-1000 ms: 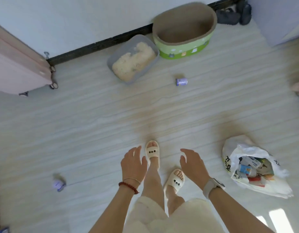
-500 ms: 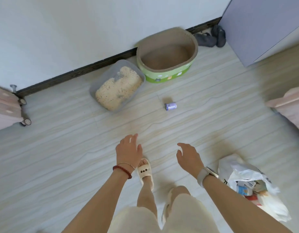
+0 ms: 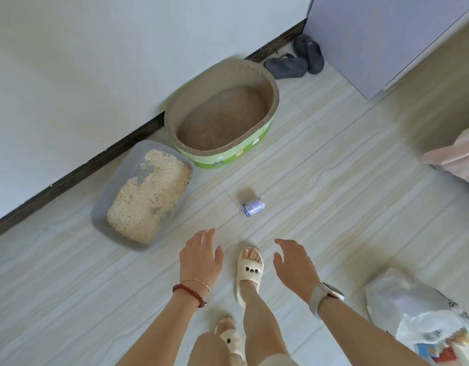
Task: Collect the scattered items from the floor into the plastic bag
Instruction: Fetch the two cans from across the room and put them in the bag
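Litter tray (image 3: 101, 207): grey, holding pale granules; against the wall, far left
Scratcher bed (image 3: 274, 101): oval cardboard, green side; just right of the tray
Left hand (image 3: 200, 256): fingers straight and spread wide, holding nothing; above the floor
Small can (image 3: 253, 206): lying on its side on the floor; ahead of both hands, apart from them
Right hand (image 3: 295, 264): relaxed, wide, holding nothing
Plastic bag (image 3: 402, 299): white, on the floor, far right; colourful packets inside
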A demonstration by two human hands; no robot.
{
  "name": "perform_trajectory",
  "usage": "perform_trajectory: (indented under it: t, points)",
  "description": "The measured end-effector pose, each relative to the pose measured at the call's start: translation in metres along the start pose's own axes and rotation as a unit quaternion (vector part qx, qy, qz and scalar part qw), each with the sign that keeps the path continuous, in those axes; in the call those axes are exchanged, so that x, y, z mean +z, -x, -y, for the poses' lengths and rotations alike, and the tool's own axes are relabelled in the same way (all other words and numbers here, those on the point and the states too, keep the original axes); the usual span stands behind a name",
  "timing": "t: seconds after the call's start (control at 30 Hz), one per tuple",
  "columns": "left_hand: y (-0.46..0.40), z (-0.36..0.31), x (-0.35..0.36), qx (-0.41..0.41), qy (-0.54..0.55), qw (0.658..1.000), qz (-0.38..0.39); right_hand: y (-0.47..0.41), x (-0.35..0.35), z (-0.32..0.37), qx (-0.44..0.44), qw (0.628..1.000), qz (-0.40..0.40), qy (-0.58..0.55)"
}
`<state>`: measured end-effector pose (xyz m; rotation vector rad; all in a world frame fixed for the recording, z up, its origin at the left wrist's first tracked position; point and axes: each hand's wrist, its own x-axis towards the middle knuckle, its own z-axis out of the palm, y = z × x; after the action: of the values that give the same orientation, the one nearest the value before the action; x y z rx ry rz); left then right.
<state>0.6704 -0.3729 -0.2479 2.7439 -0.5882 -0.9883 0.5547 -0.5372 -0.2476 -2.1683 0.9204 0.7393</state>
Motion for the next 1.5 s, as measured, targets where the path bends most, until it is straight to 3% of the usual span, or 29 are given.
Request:
perform_trajectory:
  t: [0.2, 0.37, 0.57, 0.73, 0.93, 1.03, 1.17, 1.33, 1.5]
  points:
    - [-0.157, 0.021, 0.074, -0.002, -0.022, 0.999, 0.045, -0.174, 0.041, -0.025, -0.03, 0.993, 0.002, 0.113]
    - [-0.271, 0.061, 0.172, 0.063, -0.097, 0.99, 0.086, -0.318, 0.117, -0.057, -0.094, 0.956, 0.027, 0.277]
    - [-0.367, 0.114, 0.289, 0.076, -0.198, 0.972, 0.107, -0.436, 0.205, -0.102, -0.185, 0.897, -0.054, 0.397]
    - [-0.4, 0.135, 0.343, 0.072, -0.199, 0.974, 0.079, -0.464, 0.242, -0.12, -0.204, 0.893, -0.145, 0.374]
    - [-0.396, 0.124, 0.308, 0.085, -0.232, 0.963, 0.104, -0.423, 0.223, -0.115, -0.071, 0.975, -0.08, 0.195]
    - [-0.37, 0.089, 0.261, 0.093, -0.209, 0.969, 0.093, -0.371, 0.197, -0.107, -0.032, 0.994, -0.049, 0.092]
    - [-0.311, 0.038, 0.2, 0.125, -0.108, 0.984, 0.069, -0.288, 0.146, -0.091, 0.006, 0.999, -0.038, -0.007]
    - [-0.22, -0.015, 0.117, 0.146, -0.06, 0.986, 0.044, -0.17, 0.077, -0.058, 0.04, 0.986, -0.13, -0.097]
    - [-0.12, -0.036, 0.019, 0.138, -0.008, 0.99, -0.009, -0.063, 0.014, -0.014, 0.054, 0.977, -0.14, -0.153]
